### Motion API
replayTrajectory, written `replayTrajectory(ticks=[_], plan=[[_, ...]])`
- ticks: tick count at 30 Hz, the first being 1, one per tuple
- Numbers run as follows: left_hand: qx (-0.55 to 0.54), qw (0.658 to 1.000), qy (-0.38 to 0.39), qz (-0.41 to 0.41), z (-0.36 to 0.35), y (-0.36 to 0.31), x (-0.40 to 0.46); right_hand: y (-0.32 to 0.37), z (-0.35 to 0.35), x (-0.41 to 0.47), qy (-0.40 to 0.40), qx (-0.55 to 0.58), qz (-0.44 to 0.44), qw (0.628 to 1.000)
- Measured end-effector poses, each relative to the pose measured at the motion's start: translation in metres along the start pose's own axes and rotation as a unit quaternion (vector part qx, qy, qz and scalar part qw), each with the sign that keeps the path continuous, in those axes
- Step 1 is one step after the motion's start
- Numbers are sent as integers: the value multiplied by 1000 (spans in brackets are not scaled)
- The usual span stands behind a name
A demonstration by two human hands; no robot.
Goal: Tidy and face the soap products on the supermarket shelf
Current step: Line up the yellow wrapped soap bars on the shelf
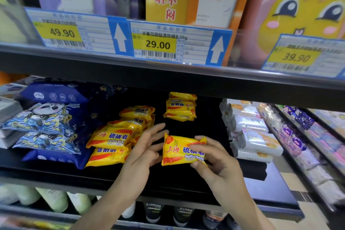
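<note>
Centre of frame, above the black shelf [168, 179]: yellow soap bar [182, 150], label facing up, pinched at its right end by the curled fingers and thumb of the right hand [214, 158]. Left hand [143, 150] just beside the bar's left edge, fingers straight and spread, holding nothing. Left of centre: untidy pile of yellow soap bars [119, 136]. Behind, upper centre: small stack of the same bars [180, 107]. Far left: blue packs [48, 127]. Right: white soap boxes [252, 134].
</note>
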State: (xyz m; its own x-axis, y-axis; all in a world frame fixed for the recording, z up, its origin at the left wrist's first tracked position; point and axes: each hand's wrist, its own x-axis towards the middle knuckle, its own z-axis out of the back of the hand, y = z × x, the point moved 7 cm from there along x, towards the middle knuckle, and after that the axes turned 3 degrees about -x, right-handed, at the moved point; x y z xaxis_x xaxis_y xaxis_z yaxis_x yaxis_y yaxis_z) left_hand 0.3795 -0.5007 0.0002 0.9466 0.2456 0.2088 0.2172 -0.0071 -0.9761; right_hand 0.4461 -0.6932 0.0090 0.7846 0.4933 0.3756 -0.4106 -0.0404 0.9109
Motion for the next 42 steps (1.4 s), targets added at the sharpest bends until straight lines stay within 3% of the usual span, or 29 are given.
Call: replayTrajectory(ticks=[9,17,29,34,42], plan=[[75,996,36,-45,-10,-5,-3,-1,2,0,1,90,-37,995],[73,994,37,-79,-11,-11,-3,4,0,1,-1,40,-49,998],[63,997,11,-38,-7,-8,-3,10,-6,1,10,-4,-61,998],[48,998,-5,-33,-8,-10,-2,12,-6,-1,-8,-21,-28,999],[48,998,-40,-8,-7,-4,-1,22,-7,-8,-34,-154,106,982]])
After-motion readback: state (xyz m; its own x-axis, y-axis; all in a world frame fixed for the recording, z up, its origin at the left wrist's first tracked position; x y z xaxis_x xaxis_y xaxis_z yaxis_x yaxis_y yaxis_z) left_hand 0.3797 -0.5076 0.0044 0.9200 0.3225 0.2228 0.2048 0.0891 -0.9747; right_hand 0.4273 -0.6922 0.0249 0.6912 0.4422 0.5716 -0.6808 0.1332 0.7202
